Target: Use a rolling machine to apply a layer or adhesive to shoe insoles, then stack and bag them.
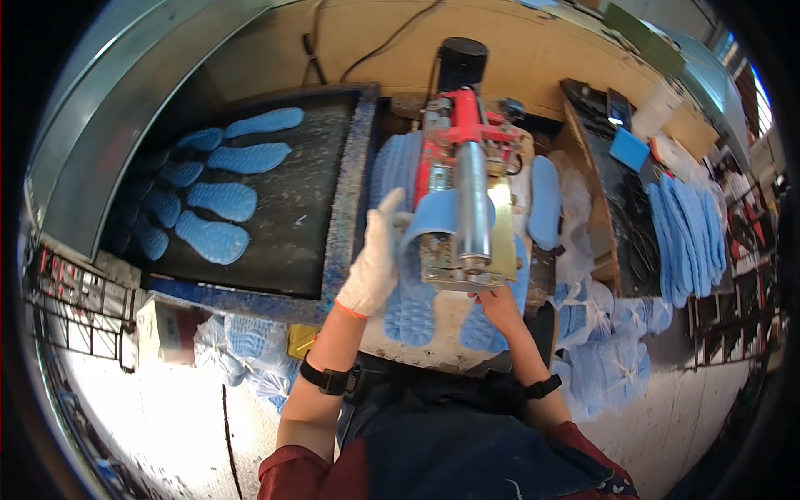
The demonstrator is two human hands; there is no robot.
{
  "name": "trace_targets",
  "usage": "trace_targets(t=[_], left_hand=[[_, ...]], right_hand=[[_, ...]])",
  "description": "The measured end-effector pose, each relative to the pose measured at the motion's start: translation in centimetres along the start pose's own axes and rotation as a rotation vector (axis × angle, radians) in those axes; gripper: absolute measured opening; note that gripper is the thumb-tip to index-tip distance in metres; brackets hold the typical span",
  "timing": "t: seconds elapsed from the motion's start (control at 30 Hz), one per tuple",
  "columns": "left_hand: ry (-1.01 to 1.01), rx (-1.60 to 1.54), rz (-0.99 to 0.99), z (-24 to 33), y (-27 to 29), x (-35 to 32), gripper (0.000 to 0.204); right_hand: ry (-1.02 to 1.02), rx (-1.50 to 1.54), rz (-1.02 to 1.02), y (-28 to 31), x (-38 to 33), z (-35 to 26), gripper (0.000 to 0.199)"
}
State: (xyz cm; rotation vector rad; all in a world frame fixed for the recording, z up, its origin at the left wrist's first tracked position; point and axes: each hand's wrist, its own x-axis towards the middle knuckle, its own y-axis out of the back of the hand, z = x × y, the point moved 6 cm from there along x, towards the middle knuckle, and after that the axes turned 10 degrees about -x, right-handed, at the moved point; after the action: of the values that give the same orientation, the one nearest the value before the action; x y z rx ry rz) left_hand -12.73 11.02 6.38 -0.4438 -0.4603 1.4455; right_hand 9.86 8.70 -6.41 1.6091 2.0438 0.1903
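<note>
A red and metal roller machine point(454, 125) stands in front of me. Its shiny steel roller point(473, 204) points toward me. A blue foam piece point(433, 210) passes under the roller and curls down on the left. Beside that curl is my left hand point(373, 265), in a white knit glove, with its fingers stretched upward; whether it touches the foam is unclear. My right hand point(498, 308) is bare and low at the machine's front edge, its fingers partly hidden beneath the metal plate point(468, 283). Blue textured soles point(408, 318) lie under the machine, near both hands.
To the left, a dark conveyor bed point(292, 225) with a blue-painted frame carries several blue soles point(221, 200). A single blue sole point(545, 200) lies right of the machine. Farther right, a side table point(612, 217) bears stacked soles point(687, 237). Bagged soles point(604, 375) sit below.
</note>
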Motion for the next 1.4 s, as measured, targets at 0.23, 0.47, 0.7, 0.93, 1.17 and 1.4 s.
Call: trace_targets(t=[0.23, 0.47, 0.7, 0.93, 1.17, 1.4], left_hand=[[0.073, 0.003, -0.119, 0.2, -0.9, -3.4, 0.071], [0.246, -0.509, 0.200, 1.3, 0.7, -7.8, 0.068], [-0.103, -0.611, 0.346, 6.9, 7.2, -3.4, 0.060], [-0.303, -0.353, 0.620, 6.8, 17.0, -1.9, 0.032], [-0.578, 0.397, 1.021, 8.4, 18.6, -7.0, 0.041], [-0.536, -0.097, 0.320, 9.2, 0.8, -4.1, 0.066]], right_hand=[[0.586, -0.253, 0.269, -5.2, 3.5, -1.9, 0.035], [0.523, -0.005, 0.366, -5.8, 4.7, -1.1, 0.040], [0.121, 0.457, 0.268, -1.8, 4.8, 2.8, 0.041], [0.026, 0.708, 0.240, 4.8, -1.8, -1.0, 0.036], [0.220, 0.652, 0.444, 10.1, -3.2, -4.6, 0.037], [0.664, -0.679, 0.868, 12.6, -5.0, -13.1, 0.051]])
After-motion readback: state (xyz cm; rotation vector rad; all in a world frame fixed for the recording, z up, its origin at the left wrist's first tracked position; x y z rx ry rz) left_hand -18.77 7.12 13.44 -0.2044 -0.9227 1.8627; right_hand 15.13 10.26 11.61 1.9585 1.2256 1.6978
